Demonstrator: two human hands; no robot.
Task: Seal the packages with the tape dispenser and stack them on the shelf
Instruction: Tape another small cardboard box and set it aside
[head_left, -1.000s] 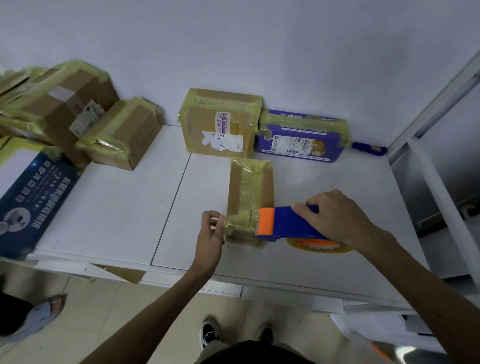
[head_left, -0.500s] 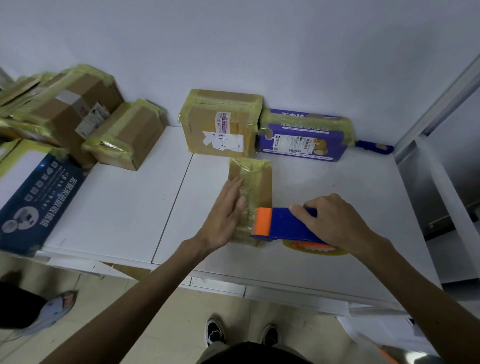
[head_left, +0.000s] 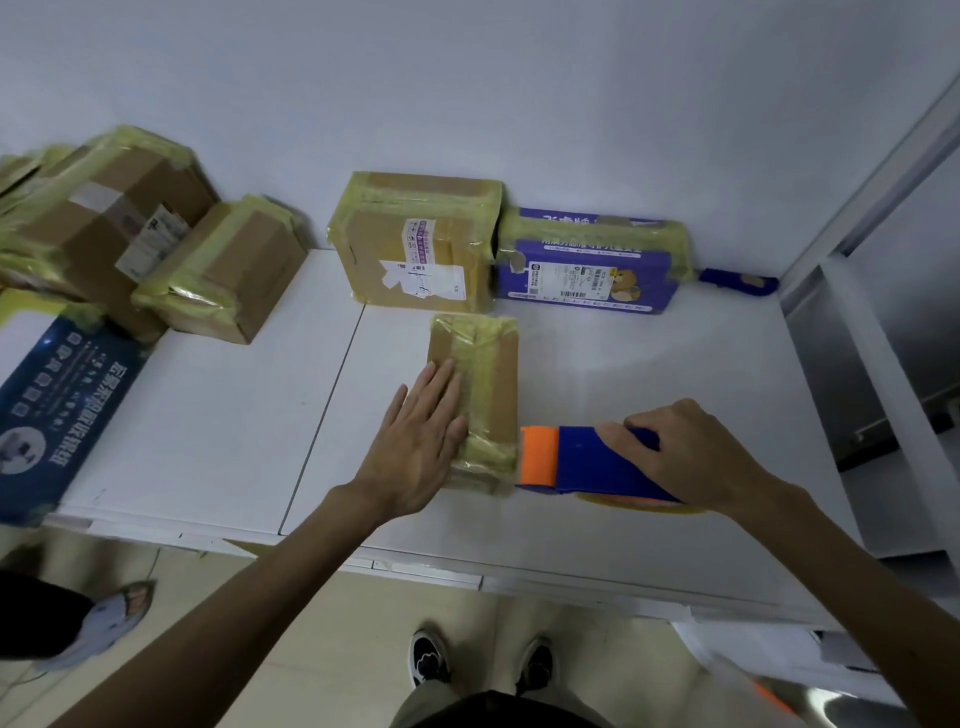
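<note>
A small brown cardboard package (head_left: 488, 374) wrapped in yellowish tape lies flat on the white table (head_left: 208, 426). My left hand (head_left: 421, 441) presses flat on its left side with straight fingers. My right hand (head_left: 691, 452) grips the blue and orange tape dispenser (head_left: 576, 460), whose orange end sits just right of the package's near corner. A yellow tape roll shows under the dispenser.
A larger taped brown box (head_left: 415, 244) and a purple box (head_left: 592, 265) stand against the back wall. Taped boxes (head_left: 156, 244) pile at the left beside a blue and white carton (head_left: 57, 410). White shelf frame (head_left: 872, 364) at right. Someone's shoe (head_left: 98, 623) on the floor left.
My left hand went from pinching the package's near end to lying flat on its top. The dispenser has pulled a little to the right, off the package.
</note>
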